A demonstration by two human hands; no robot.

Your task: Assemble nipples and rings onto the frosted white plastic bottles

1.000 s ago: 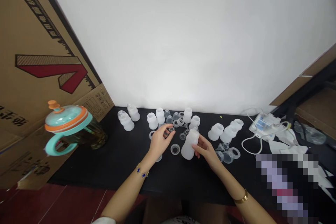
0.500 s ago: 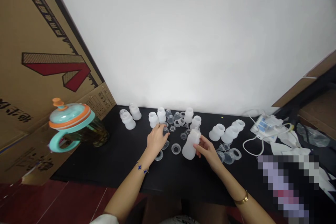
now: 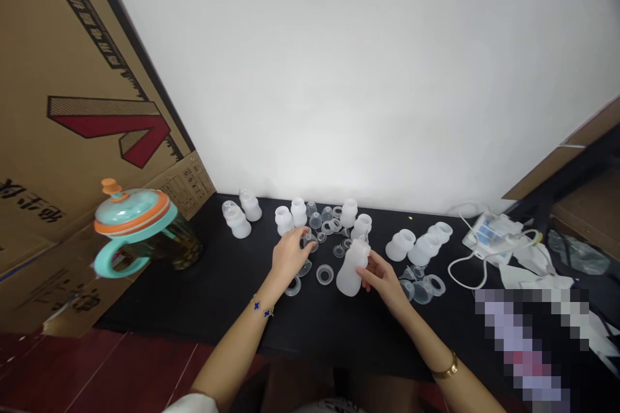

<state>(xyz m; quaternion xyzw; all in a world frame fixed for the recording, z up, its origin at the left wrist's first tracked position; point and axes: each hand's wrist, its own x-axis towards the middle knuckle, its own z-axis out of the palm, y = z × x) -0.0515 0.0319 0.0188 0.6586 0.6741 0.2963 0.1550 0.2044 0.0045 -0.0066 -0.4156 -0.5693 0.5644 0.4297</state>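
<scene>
My right hand (image 3: 380,274) grips a frosted white baby bottle (image 3: 349,274) by its side, tilted a little, open neck up. My left hand (image 3: 292,255) curls its thumb and fingertips around a clear bottle nipple (image 3: 310,243) low over the table; its fingers partly hide the piece. Close to this hand lie a clear dome cap (image 3: 305,267) and a translucent ring (image 3: 292,286). Another collar ring (image 3: 324,275) rests flat between the hands. Behind them are more clear nipples (image 3: 316,220) and small discs (image 3: 338,250).
Open white bottles (image 3: 283,222) stand along the back, with more at the right (image 3: 401,245). Two capped bottles (image 3: 237,222) stand left of them. Rings and dome caps (image 3: 422,293) lie beside my right wrist. A teal-lidded jug (image 3: 133,213) and a cardboard box (image 3: 111,142) border the left; a white cable (image 3: 467,284) the right.
My left hand has shifted slightly, with its thumb and fingertips now showing around the clear nipple. My right hand and its bottle have barely moved. The camera view has shifted a little.
</scene>
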